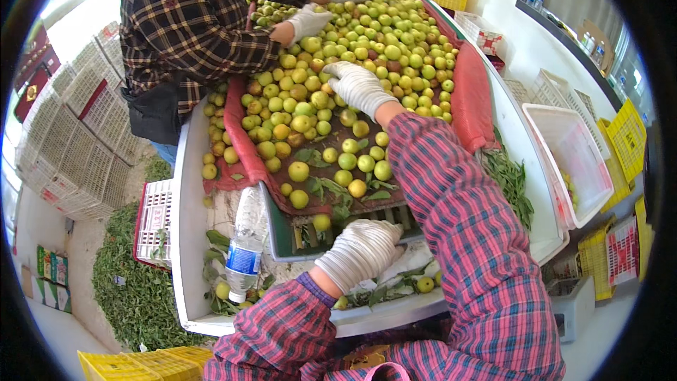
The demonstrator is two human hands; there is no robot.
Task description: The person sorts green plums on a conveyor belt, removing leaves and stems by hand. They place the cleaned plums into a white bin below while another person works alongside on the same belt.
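My right hand [358, 86], in a white knit glove, reaches over the pile of round green-yellow fruit [301, 108], with its fingertips at the fruit; whether it grips one cannot be told. In a matching glove, my left hand [365, 254] is low at the near edge of the sorting table, beside the slotted chute opening [312, 243]. Its fingers point right and are partly hidden, so what it holds cannot be seen. Loose fruit and green leaves [338, 196] lie on the dark mat between my hands. A red padded cloth [240, 127] borders the pile.
A co-worker in a plaid shirt [180, 21] reaches into the fruit from the left with gloved hands. A plastic bottle [246, 243] lies near the table's left corner. White crates [79, 153] and heaped leaves [132, 286] stand left; a white tub [571, 164] and yellow crates [627, 140] are right.
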